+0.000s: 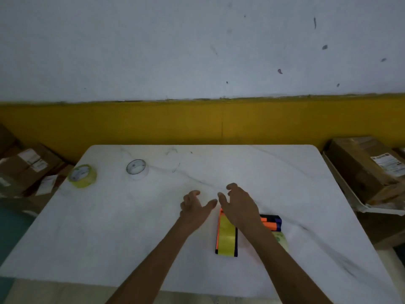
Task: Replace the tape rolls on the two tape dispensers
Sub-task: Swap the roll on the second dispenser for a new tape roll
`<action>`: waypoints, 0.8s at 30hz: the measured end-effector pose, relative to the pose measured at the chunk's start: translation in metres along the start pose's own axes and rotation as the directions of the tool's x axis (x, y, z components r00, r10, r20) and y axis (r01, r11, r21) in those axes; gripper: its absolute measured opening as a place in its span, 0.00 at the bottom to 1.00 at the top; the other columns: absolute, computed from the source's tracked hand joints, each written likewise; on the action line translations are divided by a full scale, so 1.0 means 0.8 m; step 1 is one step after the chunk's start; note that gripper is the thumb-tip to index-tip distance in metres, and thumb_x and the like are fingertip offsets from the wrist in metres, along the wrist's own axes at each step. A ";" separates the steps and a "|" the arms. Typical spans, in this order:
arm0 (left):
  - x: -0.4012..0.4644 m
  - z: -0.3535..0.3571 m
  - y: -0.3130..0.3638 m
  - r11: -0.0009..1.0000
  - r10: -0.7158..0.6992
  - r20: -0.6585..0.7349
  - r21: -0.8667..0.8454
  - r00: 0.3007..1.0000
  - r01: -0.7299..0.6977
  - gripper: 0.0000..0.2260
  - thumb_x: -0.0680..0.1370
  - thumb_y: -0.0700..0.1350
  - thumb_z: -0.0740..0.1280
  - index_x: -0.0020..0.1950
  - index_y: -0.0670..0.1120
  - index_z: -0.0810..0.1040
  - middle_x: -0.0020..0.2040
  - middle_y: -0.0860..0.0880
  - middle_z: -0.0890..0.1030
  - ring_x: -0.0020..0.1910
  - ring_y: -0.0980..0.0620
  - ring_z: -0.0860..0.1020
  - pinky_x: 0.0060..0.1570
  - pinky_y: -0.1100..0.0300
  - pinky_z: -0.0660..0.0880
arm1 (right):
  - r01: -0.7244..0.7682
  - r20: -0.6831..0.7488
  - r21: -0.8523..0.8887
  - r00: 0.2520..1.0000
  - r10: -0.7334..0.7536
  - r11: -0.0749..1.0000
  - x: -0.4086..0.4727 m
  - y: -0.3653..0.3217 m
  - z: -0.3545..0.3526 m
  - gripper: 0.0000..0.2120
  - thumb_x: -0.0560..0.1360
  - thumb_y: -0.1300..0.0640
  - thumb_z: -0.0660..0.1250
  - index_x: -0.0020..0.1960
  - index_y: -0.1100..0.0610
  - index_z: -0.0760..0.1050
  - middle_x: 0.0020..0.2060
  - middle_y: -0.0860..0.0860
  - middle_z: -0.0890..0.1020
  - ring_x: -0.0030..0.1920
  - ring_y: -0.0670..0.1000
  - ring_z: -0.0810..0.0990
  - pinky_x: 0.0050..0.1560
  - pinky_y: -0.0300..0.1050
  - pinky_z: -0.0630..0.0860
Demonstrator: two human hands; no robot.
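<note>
both hands empty over the table, dispensers looked loaded.

my left hand (194, 206) and right hand (237, 205) hovered with fingers loosely spread, gripping nothing, thumbs nearly meeting. the near tape dispenser (226, 234), orange and dark plastic, lay just beside my right wrist with a glossy yellow roll in it; the second dispenser (271, 223) sat partly hidden under my right forearm, a pale roll peeking out. a yellow tape roll (82, 175) and a clear tape roll (137, 168) sat far left on the smooth white marble-look table (285, 183). i judged the swap mostly done, couldn't confirm.
</note>
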State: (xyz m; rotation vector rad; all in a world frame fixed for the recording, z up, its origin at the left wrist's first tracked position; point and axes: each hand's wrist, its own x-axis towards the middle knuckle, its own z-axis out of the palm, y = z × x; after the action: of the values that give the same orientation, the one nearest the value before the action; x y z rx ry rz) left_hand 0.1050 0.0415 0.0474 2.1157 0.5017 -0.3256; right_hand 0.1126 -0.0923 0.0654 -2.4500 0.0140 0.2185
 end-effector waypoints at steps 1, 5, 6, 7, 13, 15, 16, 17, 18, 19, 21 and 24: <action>0.004 -0.017 -0.001 1.000 0.028 0.004 -0.004 1.000 -0.028 0.32 0.75 0.56 0.67 0.73 0.45 0.60 0.75 0.42 0.60 0.74 0.41 0.60 0.71 0.45 0.63 | 0.022 -0.004 -0.023 1.000 -0.022 1.000 0.007 -0.009 0.004 0.24 0.78 0.43 0.57 0.68 0.57 0.67 0.62 0.56 0.77 0.63 0.58 0.74 0.63 0.53 0.71; 0.014 -0.095 -0.029 0.995 0.087 -0.025 -0.040 0.996 -0.088 0.32 0.75 0.56 0.67 0.74 0.48 0.59 0.76 0.44 0.61 0.74 0.44 0.63 0.68 0.50 0.65 | 0.129 0.037 -0.071 0.991 -0.127 0.989 0.034 -0.055 0.036 0.27 0.79 0.44 0.57 0.72 0.58 0.63 0.66 0.58 0.73 0.66 0.60 0.71 0.65 0.54 0.68; 0.017 -0.116 -0.039 0.995 0.088 -0.037 -0.052 0.995 -0.090 0.32 0.75 0.56 0.67 0.74 0.48 0.59 0.76 0.44 0.62 0.73 0.45 0.64 0.68 0.51 0.66 | 0.152 0.050 -0.080 0.988 -0.148 0.985 0.039 -0.068 0.045 0.28 0.79 0.44 0.57 0.72 0.58 0.62 0.67 0.58 0.72 0.66 0.60 0.71 0.66 0.54 0.67; 0.021 -0.135 -0.051 0.994 0.091 -0.040 -0.058 0.995 -0.093 0.31 0.76 0.56 0.67 0.74 0.48 0.59 0.75 0.45 0.63 0.73 0.45 0.65 0.67 0.52 0.66 | 0.167 0.056 -0.079 0.985 -0.163 0.983 0.044 -0.080 0.053 0.28 0.79 0.44 0.58 0.73 0.58 0.62 0.67 0.58 0.72 0.66 0.59 0.72 0.66 0.53 0.67; 0.055 -0.154 -0.072 0.981 0.185 0.154 -0.090 0.971 -0.172 0.26 0.76 0.53 0.68 0.70 0.50 0.63 0.69 0.50 0.72 0.69 0.50 0.70 0.68 0.51 0.71 | 0.078 -0.055 -0.067 0.995 -0.082 0.995 0.064 -0.097 0.070 0.27 0.79 0.43 0.57 0.73 0.57 0.63 0.69 0.56 0.72 0.66 0.57 0.72 0.66 0.53 0.67; 0.051 -0.126 -0.048 0.972 0.232 0.232 -0.105 0.945 -0.212 0.25 0.76 0.53 0.68 0.70 0.50 0.64 0.67 0.52 0.73 0.67 0.51 0.71 0.67 0.52 0.71 | 0.019 -0.076 -0.058 0.997 -0.023 0.998 0.066 -0.089 0.063 0.27 0.79 0.43 0.57 0.72 0.56 0.63 0.69 0.56 0.72 0.66 0.57 0.73 0.66 0.53 0.68; 0.046 -0.109 -0.036 0.965 0.257 0.268 -0.129 0.928 -0.230 0.24 0.76 0.52 0.67 0.70 0.50 0.65 0.65 0.53 0.74 0.66 0.53 0.72 0.67 0.54 0.71 | -0.007 -0.097 -0.056 0.995 0.002 0.998 0.064 -0.082 0.057 0.27 0.79 0.43 0.57 0.72 0.57 0.63 0.68 0.56 0.72 0.66 0.57 0.73 0.66 0.53 0.68; 0.041 -0.092 -0.023 0.955 0.290 0.302 -0.158 0.908 -0.252 0.23 0.76 0.51 0.67 0.70 0.50 0.66 0.64 0.53 0.74 0.66 0.53 0.72 0.66 0.56 0.71 | -0.032 -0.123 -0.051 0.992 0.026 0.998 0.061 -0.072 0.049 0.27 0.79 0.44 0.57 0.72 0.57 0.63 0.68 0.56 0.73 0.65 0.58 0.73 0.65 0.53 0.68; 0.038 -0.075 -0.011 0.947 0.314 0.333 -0.178 0.889 -0.268 0.23 0.76 0.51 0.68 0.69 0.49 0.66 0.63 0.53 0.75 0.65 0.53 0.73 0.64 0.57 0.72 | -0.058 -0.143 -0.045 0.988 0.051 0.997 0.056 -0.061 0.038 0.26 0.79 0.44 0.57 0.72 0.57 0.64 0.67 0.56 0.73 0.65 0.58 0.73 0.64 0.53 0.68; 0.035 -0.059 0.000 0.943 0.326 0.368 -0.184 0.871 -0.276 0.23 0.76 0.50 0.68 0.69 0.49 0.67 0.62 0.52 0.76 0.65 0.53 0.74 0.62 0.59 0.72 | -0.086 -0.161 -0.033 0.984 0.080 0.996 0.050 -0.046 0.027 0.26 0.79 0.45 0.57 0.71 0.57 0.64 0.67 0.57 0.74 0.65 0.58 0.73 0.64 0.54 0.69; 0.027 -0.026 0.018 0.945 0.324 0.445 -0.182 0.835 -0.270 0.24 0.76 0.50 0.68 0.70 0.48 0.66 0.62 0.51 0.76 0.62 0.54 0.75 0.58 0.61 0.72 | -0.162 -0.178 0.012 0.971 0.162 0.987 0.031 -0.009 0.002 0.24 0.79 0.47 0.59 0.70 0.59 0.66 0.65 0.58 0.74 0.64 0.59 0.73 0.64 0.54 0.70; 0.007 0.022 0.036 0.959 0.279 0.509 -0.194 0.814 -0.208 0.21 0.77 0.48 0.67 0.68 0.48 0.68 0.62 0.51 0.77 0.53 0.57 0.77 0.48 0.65 0.74 | -0.319 -0.203 0.060 0.924 0.324 0.946 -0.013 0.054 -0.035 0.23 0.77 0.49 0.63 0.68 0.60 0.68 0.63 0.59 0.75 0.61 0.59 0.75 0.61 0.50 0.72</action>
State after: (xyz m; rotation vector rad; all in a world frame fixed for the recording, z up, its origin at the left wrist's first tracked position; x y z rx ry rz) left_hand 0.1230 0.0137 0.0560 1.8255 -0.0797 -0.6862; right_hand 0.1041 -0.1442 0.0614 -2.4224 0.5123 0.0985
